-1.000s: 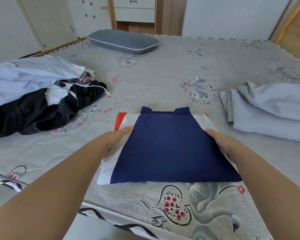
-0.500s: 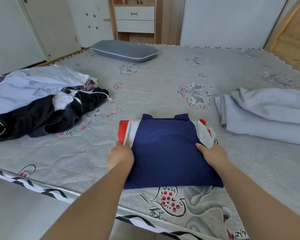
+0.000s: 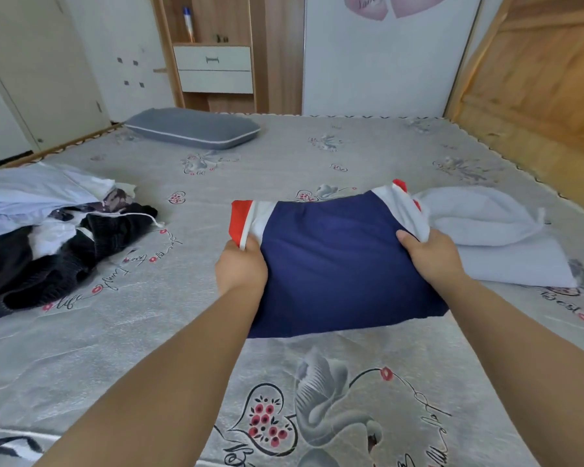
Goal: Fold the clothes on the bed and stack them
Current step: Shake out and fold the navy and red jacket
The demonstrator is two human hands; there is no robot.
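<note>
Camera, one: head-worn, wide-angle. We look forward and down from the near edge of the bed, facing its far side, where we find the pillow, the drawer unit and the wall. Close range: both forearms enter from the bottom corners, and the left hand and right hand sit near mid-frame on a folded navy garment. Left margin takes in the pile of unfolded clothes; right margin takes in the pale folded item. Straight lines bow toward the edges. We have no second view, hence no shared ground.
</note>
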